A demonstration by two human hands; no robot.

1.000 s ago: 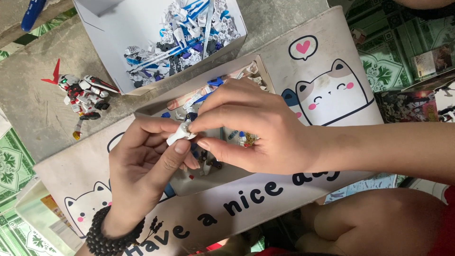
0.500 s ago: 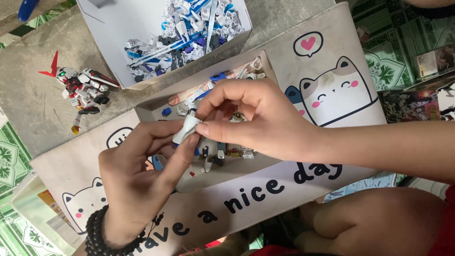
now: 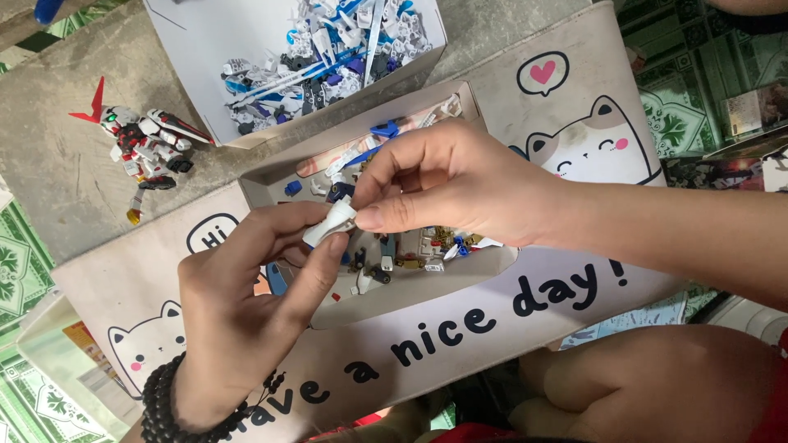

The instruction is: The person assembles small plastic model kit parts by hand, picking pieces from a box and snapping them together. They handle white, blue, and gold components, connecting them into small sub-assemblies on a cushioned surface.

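Note:
My left hand (image 3: 246, 303) and my right hand (image 3: 451, 184) both pinch a small white plastic model part (image 3: 332, 223) between thumbs and fingers, held just above a shallow cardboard box lid (image 3: 377, 295) that contains several small loose model pieces. My left wrist wears a black bead bracelet (image 3: 164, 406). The lid rests on a beige cloth printed with cats (image 3: 574, 123).
A white box (image 3: 205, 49) full of blue, white and grey model parts sits at the top centre. A finished red and white robot figure (image 3: 144, 148) lies on the concrete floor at the left. My knee (image 3: 657, 385) is at the bottom right. Green patterned mats border the scene.
Both hands have lifted slightly and turned the white part; the right fingers now grip its upper end while the left thumb presses from below.

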